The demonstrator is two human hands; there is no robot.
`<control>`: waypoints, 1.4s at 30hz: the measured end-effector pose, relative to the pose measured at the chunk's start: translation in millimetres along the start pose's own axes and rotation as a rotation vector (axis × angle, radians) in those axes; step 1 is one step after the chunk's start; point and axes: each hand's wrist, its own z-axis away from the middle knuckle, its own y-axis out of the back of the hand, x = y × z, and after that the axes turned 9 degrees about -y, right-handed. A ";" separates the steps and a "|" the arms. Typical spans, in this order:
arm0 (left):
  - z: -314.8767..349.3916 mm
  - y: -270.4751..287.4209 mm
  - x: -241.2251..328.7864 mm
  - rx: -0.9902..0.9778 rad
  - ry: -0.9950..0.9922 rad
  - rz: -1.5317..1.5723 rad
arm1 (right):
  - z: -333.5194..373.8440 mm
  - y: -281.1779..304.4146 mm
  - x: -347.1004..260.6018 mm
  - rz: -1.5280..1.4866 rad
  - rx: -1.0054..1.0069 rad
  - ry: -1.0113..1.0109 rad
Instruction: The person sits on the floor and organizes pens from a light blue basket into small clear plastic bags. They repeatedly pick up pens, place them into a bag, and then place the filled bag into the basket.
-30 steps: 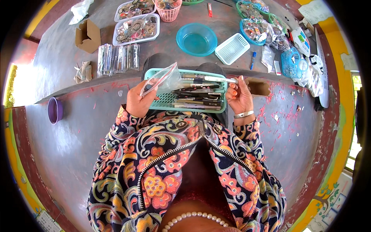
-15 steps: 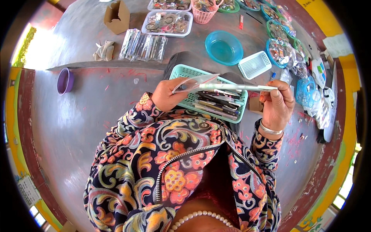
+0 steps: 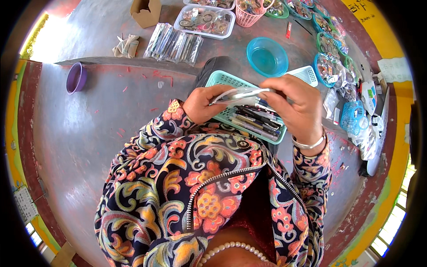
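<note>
My left hand [image 3: 201, 105] pinches a small clear plastic bag [image 3: 223, 96] near chest height, in front of me. My right hand [image 3: 296, 104] is closed on a slim whitish pen [image 3: 250, 93], whose far part lies inside the bag. Right beneath both hands is a mint-green basket [image 3: 216, 79] on my lap, with many dark and light pens [image 3: 254, 121] lying lengthwise in it. My right hand hides part of the basket's far right corner.
Bagged pens [image 3: 173, 45] lie in a row on the table beyond, beside a tray of trinkets [image 3: 205, 22] and a cloth glove [image 3: 126, 46]. A blue basin [image 3: 267, 57] and a white basket [image 3: 307, 74] stand ahead right. A purple bowl [image 3: 76, 78] sits at left.
My right hand has moved left toward my left hand, sliding the pen into the plastic bag. Much less of the pen shows outside. The view has shifted slightly.
</note>
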 end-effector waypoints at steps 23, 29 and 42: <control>2.9 -2.6 -7.5 0.069 0.103 0.185 | -10.9 -41.9 15.8 0.097 -0.118 0.043; -2.8 0.8 7.6 0.044 0.244 0.137 | -9.1 -54.6 27.6 0.229 -0.084 0.103; 3.3 7.5 -10.3 0.120 0.140 0.261 | -5.9 -45.7 42.9 -0.120 -0.108 -0.175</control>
